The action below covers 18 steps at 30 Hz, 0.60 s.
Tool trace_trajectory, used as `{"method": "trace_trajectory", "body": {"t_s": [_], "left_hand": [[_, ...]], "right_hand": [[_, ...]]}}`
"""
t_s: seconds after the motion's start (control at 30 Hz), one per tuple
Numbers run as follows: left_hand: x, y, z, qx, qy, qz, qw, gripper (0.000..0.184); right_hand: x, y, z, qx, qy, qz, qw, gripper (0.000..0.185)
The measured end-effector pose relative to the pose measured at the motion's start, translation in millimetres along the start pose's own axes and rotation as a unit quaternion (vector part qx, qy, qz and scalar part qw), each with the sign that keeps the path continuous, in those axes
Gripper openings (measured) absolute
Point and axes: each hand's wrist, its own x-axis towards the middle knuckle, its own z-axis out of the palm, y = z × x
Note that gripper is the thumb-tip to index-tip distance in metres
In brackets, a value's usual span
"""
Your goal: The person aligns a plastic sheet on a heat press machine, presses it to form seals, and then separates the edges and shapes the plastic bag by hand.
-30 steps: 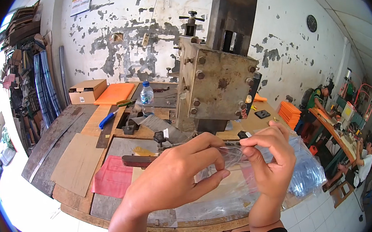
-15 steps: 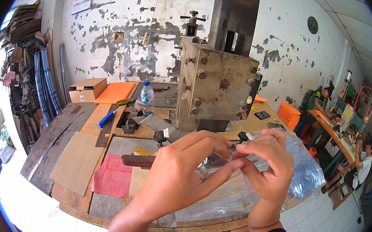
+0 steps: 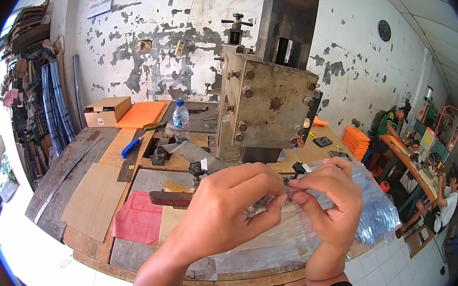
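Note:
My left hand [image 3: 234, 202] is closed in a pinch, thumb against forefinger, in front of the machine. Close beside its fingertips, my right hand [image 3: 329, 199] pinches too. Between them shows a bit of clear plastic [image 3: 259, 203], largely hidden behind the left fingers; its exact shape cannot be made out. Under both hands, clear plastic sheets [image 3: 271, 256] cover the table's front. A shiny pile of clear plastic [image 3: 377, 220] lies right of my right hand. Behind the hands stands a heavy metal press [image 3: 271, 101], with a black knob [image 3: 196, 169] near my left hand.
Left of my hands lie a red sheet [image 3: 138, 217] and a brown board [image 3: 93, 201]. Farther back are a blue-handled cutter [image 3: 131, 147], a water bottle [image 3: 181, 120], an orange stack [image 3: 142, 114] and a cardboard box [image 3: 107, 111]. Two people work at a bench [image 3: 413, 162] on the right.
My left thumb has bent and drawn back toward the left forefinger, leaving a small gap from the right fingertips. The right hand has barely moved.

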Motion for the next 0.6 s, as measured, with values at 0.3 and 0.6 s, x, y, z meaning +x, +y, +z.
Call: {"method": "trace_trajectory", "body": {"t_s": [0.3,0.6], "left_hand": [[-1,6,1,-0.008,0.007,-0.016,1.000,0.016],[-2,5,-3,-0.035,-0.029,-0.021,0.999,0.016]], "right_hand": [[0,-5,2,-0.008,0.011,-0.015,1.000,0.017],[-1,-7,0,0.035,0.000,0.020,0.999,0.012]]}}
